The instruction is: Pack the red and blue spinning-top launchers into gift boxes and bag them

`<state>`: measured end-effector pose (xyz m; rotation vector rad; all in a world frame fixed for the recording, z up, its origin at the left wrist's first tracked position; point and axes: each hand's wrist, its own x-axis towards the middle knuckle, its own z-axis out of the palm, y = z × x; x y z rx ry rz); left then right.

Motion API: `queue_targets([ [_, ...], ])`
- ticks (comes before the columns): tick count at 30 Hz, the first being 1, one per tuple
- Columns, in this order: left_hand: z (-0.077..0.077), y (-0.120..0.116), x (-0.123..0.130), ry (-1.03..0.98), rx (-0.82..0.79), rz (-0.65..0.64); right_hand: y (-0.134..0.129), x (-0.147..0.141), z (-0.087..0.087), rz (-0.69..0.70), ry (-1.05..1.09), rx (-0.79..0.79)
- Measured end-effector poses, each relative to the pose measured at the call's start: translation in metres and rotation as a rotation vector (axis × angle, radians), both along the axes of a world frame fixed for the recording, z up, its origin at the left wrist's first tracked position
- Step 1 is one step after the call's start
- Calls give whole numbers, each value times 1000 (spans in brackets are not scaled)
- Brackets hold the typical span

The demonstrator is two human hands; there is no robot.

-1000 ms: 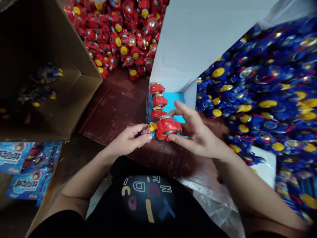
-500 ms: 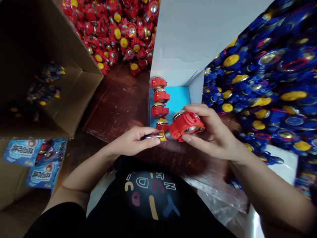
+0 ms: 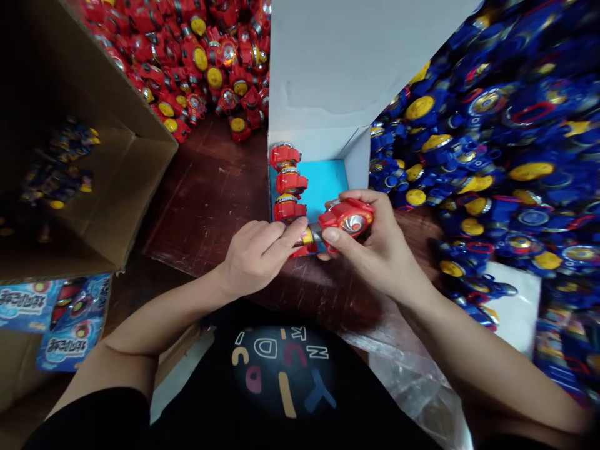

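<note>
Grip of R hand [image 3: 384, 253] pinches red toy [image 3: 344, 217] by body, grip of L hand [image 3: 253, 257] its tube [image 3: 307, 236], at white box's [image 3: 359, 153] near edge, prob. for steady support both ends.

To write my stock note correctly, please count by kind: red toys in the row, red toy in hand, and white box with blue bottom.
Red toys in the row: 4, the nearest partly hidden
Red toy in the right hand: 1
White box with blue bottom: 1
Total: 6
</note>
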<state>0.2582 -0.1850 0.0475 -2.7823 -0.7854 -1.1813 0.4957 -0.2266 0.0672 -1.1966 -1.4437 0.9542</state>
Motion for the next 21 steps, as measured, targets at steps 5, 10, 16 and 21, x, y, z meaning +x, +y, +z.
queue_targets([
  [5, 21, 12, 4, -53, -288, -80, 1, 7, 21, 9, 161, -141],
  [10, 20, 14, 25, -113, -165, -64, 3, 21, 30, -81, 151, -196],
  [16, 11, 28, 42, -115, -23, -56, 9, 55, 42, -386, -124, 70],
  [21, 4, 24, 44, 49, -207, -36, 30, 96, 23, -268, -609, 313],
])
